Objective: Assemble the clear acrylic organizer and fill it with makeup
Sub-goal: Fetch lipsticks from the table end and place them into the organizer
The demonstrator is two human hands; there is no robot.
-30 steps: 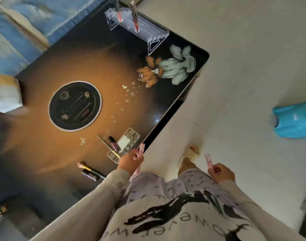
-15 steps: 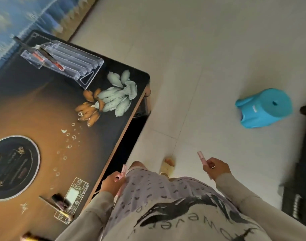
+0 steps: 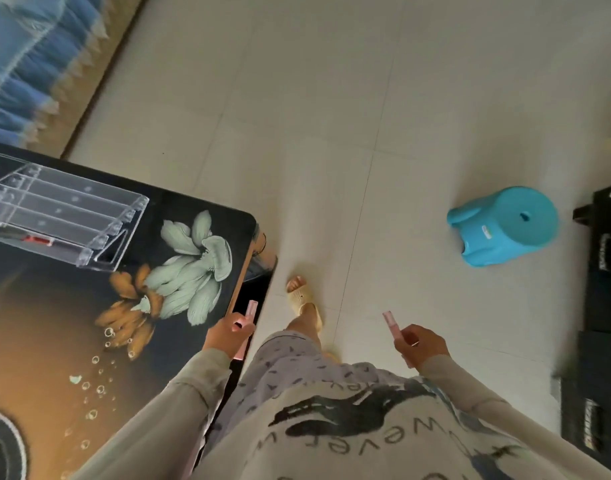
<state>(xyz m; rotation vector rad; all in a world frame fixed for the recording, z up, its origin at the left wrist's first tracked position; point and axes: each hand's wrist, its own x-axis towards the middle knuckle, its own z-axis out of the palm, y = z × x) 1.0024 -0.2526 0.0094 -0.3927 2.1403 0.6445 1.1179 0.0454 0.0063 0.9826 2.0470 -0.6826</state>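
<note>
The clear acrylic organizer (image 3: 59,221), a stepped rack with several long slots, stands on the dark glass table (image 3: 72,334) at the far left; something red lies in its lowest slot. My left hand (image 3: 228,336) is closed around a pink lip gloss tube (image 3: 250,311) right at the table's near edge, well to the right of the organizer. My right hand (image 3: 420,342) holds a second pink lip gloss tube (image 3: 392,327) over the floor, away from the table.
A turquoise plastic stool (image 3: 505,225) stands on the pale tiled floor at the right. Black equipment (image 3: 605,258) lines the right edge. A blue fringed cloth (image 3: 23,64) hangs at the upper left. My foot in a beige slipper (image 3: 302,299) is beside the table corner.
The view has swung right and forward along the table: the organizer now sits nearer at the left, the loose makeup by the control panel has left the frame. Both hands still grip their tubes.
</note>
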